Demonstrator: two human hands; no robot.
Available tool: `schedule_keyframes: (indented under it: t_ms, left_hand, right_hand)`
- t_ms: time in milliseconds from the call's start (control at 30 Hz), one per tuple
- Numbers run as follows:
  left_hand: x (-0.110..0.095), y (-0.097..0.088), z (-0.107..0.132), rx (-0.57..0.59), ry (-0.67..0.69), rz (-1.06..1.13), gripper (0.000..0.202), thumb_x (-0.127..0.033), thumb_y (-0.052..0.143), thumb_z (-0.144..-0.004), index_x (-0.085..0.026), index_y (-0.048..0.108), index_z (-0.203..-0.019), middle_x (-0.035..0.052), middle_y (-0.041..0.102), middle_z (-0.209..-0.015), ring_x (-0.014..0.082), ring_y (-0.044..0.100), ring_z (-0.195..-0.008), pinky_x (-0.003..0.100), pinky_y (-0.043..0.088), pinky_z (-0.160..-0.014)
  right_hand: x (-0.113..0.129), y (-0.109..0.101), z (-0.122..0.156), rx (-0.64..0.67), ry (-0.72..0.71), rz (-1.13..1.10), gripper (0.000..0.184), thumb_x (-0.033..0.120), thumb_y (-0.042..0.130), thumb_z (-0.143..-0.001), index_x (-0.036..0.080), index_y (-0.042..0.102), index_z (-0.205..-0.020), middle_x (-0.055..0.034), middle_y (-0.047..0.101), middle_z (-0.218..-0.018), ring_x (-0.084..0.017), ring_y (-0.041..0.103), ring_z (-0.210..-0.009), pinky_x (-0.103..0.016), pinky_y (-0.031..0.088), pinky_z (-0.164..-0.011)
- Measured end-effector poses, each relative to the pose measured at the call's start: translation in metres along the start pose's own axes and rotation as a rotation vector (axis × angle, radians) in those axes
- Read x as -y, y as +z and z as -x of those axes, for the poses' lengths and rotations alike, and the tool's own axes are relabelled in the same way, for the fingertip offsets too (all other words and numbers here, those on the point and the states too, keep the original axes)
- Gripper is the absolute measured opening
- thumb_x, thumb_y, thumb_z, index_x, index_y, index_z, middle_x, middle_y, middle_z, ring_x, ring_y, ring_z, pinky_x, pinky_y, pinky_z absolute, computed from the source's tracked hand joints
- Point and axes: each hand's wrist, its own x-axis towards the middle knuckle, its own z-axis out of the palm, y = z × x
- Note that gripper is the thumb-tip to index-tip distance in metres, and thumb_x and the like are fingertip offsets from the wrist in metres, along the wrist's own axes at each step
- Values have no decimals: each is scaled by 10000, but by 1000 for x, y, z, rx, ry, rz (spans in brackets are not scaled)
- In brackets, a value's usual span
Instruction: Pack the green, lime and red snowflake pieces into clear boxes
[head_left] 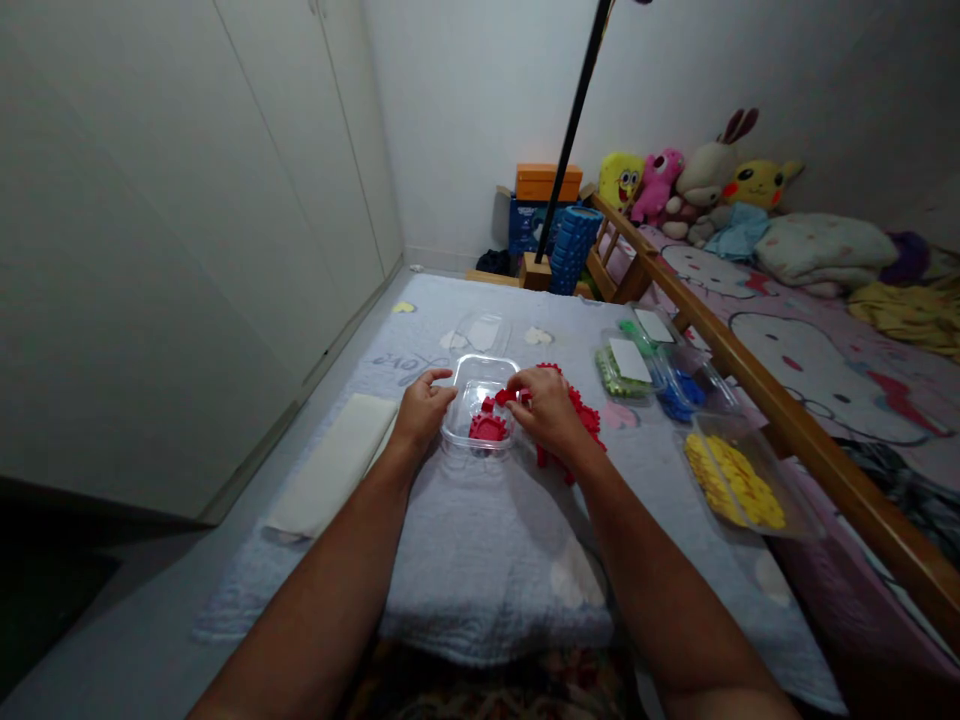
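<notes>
A clear plastic container [459, 432] stands on the cloth-covered table in front of me, with a red toothed gear [489, 428] and small red pieces inside. My left hand [424, 408] is at its left wall, thumb and fingers closed on the rim. Over the right side of the container, my right hand [546, 404] pinches a small red plastic piece [505, 397]. A pile of red gear pieces [586, 412] lies on the cloth beside and partly behind my right hand and wrist. Behind the container lies a clear lid [495, 333] with a white label.
To the right are lidded containers of green pieces [621, 380], blue pieces [681, 396] and yellow pieces [731, 480]. A folded cream cloth [330, 468] lies at left. A wooden bed rail [720, 345] runs along the right, and a black pole [576, 125] rises behind the table.
</notes>
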Motion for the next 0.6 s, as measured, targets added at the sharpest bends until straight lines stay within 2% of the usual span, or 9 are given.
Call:
schedule_keyframes:
  t_ms: [167,300,467,600]
  left_hand:
    - [5,-1,-5,-30,32,36,498,-295,693,-632,-135,666,-1103,-105,423,-533,93,348,-463,219,243,-479]
    - [0,2,-3,-31,9,89,544,-251,647,-602,-132,639,-1132,-105,442,-563,89,338,-459,224,237,-472]
    - [-6,4,0,-40,-9,130,546,-230,638,-582,-127,628,-1119,-106,438,-568,83,325,-454,231,215,-460]
    - [-6,5,0,-30,-13,154,542,-233,641,-580,-126,622,-1111,-109,439,-557,85,323,-453,234,218,-458]
  right_hand:
    - [5,12,-5,25,38,138,186,211,660,-885,223,757,-1044,-120,665,-1236,-312,495,-1170,-451,336,-1021]
    - [1,13,-4,-17,53,117,179,241,638,-913,222,760,-1043,-125,639,-1292,-316,480,-1208,-453,332,-1045]
    - [-17,7,-3,-138,174,84,231,201,573,-935,208,756,-1075,-121,653,-1265,-302,485,-1206,-427,344,-1053]
    - [-33,10,-1,-120,247,135,280,165,558,-921,226,764,-1100,-117,678,-1265,-319,483,-1178,-457,343,-1023]
